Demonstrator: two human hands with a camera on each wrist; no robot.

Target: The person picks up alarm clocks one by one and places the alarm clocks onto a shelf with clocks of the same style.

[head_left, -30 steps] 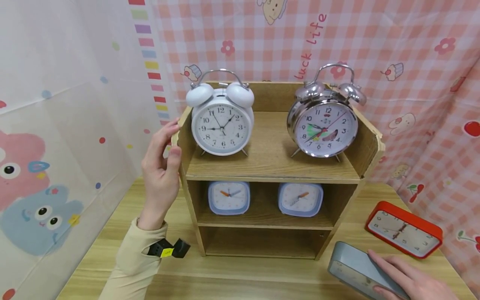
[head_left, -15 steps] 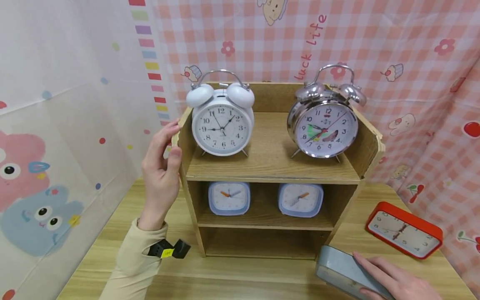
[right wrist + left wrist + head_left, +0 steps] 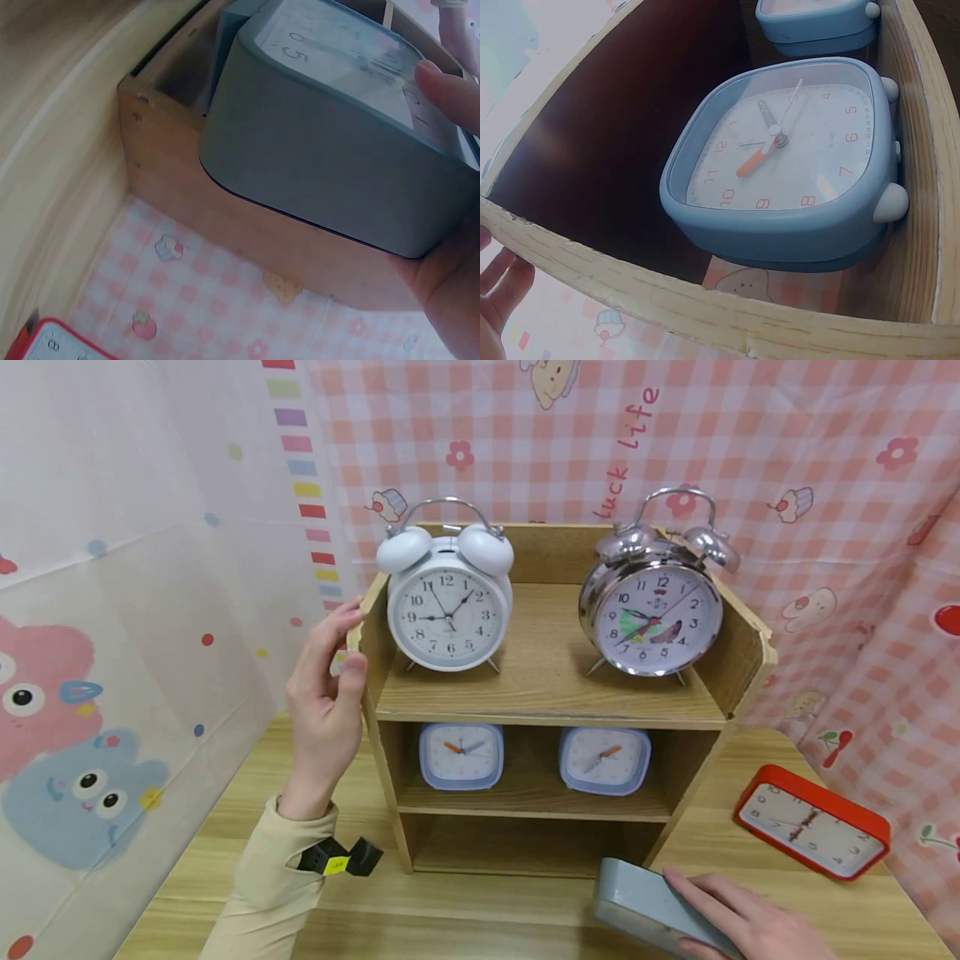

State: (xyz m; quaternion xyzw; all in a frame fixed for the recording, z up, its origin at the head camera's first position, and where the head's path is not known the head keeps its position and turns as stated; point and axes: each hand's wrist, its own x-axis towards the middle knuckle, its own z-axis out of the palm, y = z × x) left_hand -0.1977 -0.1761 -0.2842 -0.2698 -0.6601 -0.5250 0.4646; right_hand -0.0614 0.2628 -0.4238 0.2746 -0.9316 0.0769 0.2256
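Observation:
In the head view my left hand (image 3: 326, 710) grips the left side panel of a small wooden shelf (image 3: 551, 720), thumb at the front edge. My right hand (image 3: 750, 917) holds a grey-blue rectangular clock (image 3: 648, 897) at the shelf's lower right front, just outside the bottom compartment. The right wrist view shows that clock (image 3: 337, 150) close up, with the thumb on its face. A white twin-bell alarm clock (image 3: 450, 610) and a silver one (image 3: 652, 614) stand on the top shelf. Two light blue clocks (image 3: 461, 756) sit on the middle shelf.
A red rectangular clock (image 3: 813, 822) rests on the wooden table (image 3: 480, 918) right of the shelf. Behind hangs a pink checked cloth (image 3: 555, 460), and a white cartoon-printed cloth (image 3: 150, 568) covers the left side.
My right hand has moved left with the grey-blue clock, from beside the red clock to the front of the bottom compartment. The left hand keeps its grip on the shelf.

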